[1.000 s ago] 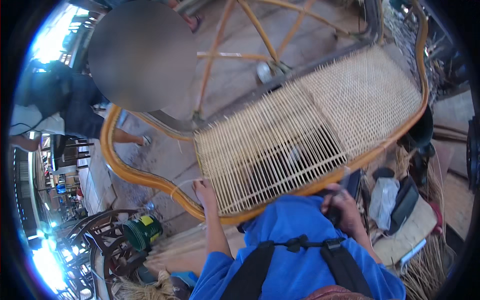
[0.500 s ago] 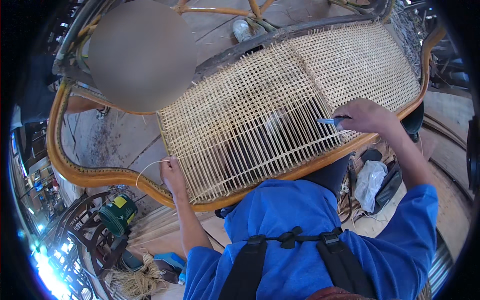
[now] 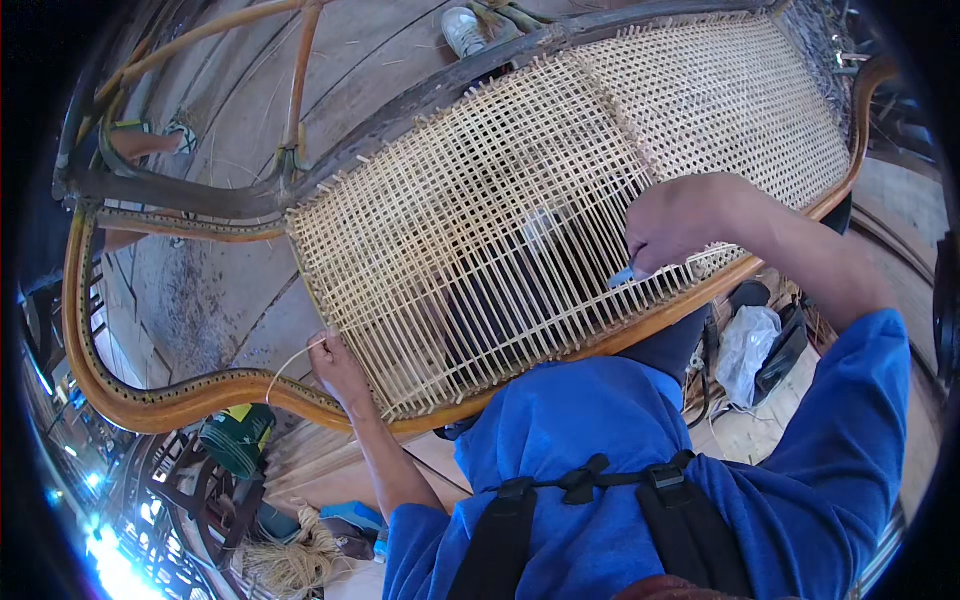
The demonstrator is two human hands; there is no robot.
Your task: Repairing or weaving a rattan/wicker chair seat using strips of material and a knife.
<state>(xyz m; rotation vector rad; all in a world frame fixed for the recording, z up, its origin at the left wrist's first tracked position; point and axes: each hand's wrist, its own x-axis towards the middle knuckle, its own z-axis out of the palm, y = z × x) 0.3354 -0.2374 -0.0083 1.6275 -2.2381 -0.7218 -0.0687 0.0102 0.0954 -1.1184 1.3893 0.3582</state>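
Note:
A woven cane panel (image 3: 400,250) fills part of a curved wooden frame (image 3: 225,390) across my lap. Its far part is closely woven; nearer me, mostly lengthwise strands run with gaps between them. At the panel's left edge my left hand (image 3: 342,372) is closed in a pinch on a thin cane strand (image 3: 284,369), whose loose end curves out over the frame. My right hand (image 3: 685,228) is closed round a slim tool with a blue-grey blade (image 3: 621,277). The blade slants down to the open strands near the front rail; its handle is hidden in my fist.
Beyond the frame another person's foot in a light shoe (image 3: 463,32) stands on the floor. A green bucket (image 3: 237,440) and a bundle of loose fibre (image 3: 290,560) lie at lower left. A clear plastic bag (image 3: 746,352) is at my right.
My right hand has moved left and turned, so the blade now slants toward the near strands. The left hand keeps its pinch. The view has shifted, and the blurred patch at upper left is gone.

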